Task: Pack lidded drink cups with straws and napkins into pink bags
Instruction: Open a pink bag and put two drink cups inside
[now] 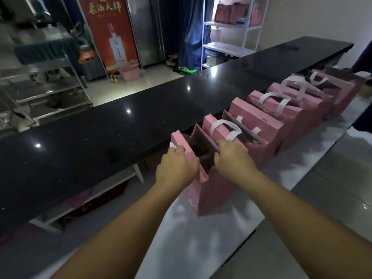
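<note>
Glossy black counter (120, 125), pink bags (261, 125)

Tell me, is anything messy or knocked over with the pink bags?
Nothing stands out. The pink bags stand upright in a row beside the black counter. The left hand and right hand grip the nearest bag at its top edges.

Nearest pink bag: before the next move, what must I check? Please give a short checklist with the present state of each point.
1. Left hand grips the near wall of the nearest bag: ok.
2. Right hand grips the far wall: ok.
3. Mouth pulled open: ok.
4. Bag stands upright on the steel counter: ok.
5. Cup, straw, napkin inside: cannot tell, the inside is dark.
6. Next bag in the row stands close behind: ok, not pushed over.
</note>
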Demonstrator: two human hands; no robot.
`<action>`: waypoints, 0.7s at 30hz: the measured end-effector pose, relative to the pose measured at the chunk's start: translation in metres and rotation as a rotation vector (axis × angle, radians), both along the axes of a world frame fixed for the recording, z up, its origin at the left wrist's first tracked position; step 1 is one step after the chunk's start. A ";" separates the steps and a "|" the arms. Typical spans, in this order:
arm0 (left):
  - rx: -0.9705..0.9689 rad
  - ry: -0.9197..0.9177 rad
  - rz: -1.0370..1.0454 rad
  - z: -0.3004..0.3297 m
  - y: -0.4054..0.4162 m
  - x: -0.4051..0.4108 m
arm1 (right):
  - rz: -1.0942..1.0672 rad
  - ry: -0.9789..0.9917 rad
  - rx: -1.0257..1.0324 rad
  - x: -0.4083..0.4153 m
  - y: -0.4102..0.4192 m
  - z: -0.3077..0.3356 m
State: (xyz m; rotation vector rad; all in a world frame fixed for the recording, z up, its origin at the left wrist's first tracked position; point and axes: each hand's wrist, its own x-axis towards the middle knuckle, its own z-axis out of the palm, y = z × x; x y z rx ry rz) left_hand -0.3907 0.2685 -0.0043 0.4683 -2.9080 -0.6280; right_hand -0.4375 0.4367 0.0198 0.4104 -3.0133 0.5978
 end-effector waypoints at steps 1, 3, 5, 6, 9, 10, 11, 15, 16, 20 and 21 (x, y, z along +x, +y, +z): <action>-0.013 -0.044 0.037 -0.001 0.004 -0.010 | 0.020 0.000 0.017 -0.013 -0.002 -0.001; -0.030 -0.130 0.110 -0.005 0.008 -0.025 | 0.068 -0.013 0.048 -0.034 -0.008 -0.005; -0.014 -0.182 0.171 -0.009 0.010 -0.036 | 0.120 -0.052 0.091 -0.052 -0.017 -0.012; -0.006 -0.193 0.195 -0.010 0.010 -0.039 | 0.148 -0.070 0.118 -0.059 -0.021 -0.015; -0.022 -0.223 0.234 -0.012 0.007 -0.043 | 0.198 -0.082 0.133 -0.073 -0.029 -0.026; -0.017 -0.242 0.247 -0.011 0.006 -0.043 | 0.202 -0.077 0.120 -0.076 -0.029 -0.029; -0.005 -0.261 0.261 -0.011 0.004 -0.043 | 0.202 -0.072 0.109 -0.079 -0.029 -0.032; 0.092 -0.268 0.314 -0.011 -0.005 -0.034 | 0.197 -0.125 0.174 -0.087 -0.030 -0.036; 0.115 -0.249 0.327 -0.010 -0.008 -0.028 | 0.205 -0.150 0.198 -0.087 -0.031 -0.035; 0.159 -0.203 0.384 0.000 -0.022 0.004 | 0.239 -0.128 0.204 -0.076 -0.035 -0.032; 0.178 -0.195 0.405 0.003 -0.025 0.016 | 0.255 -0.118 0.186 -0.069 -0.038 -0.031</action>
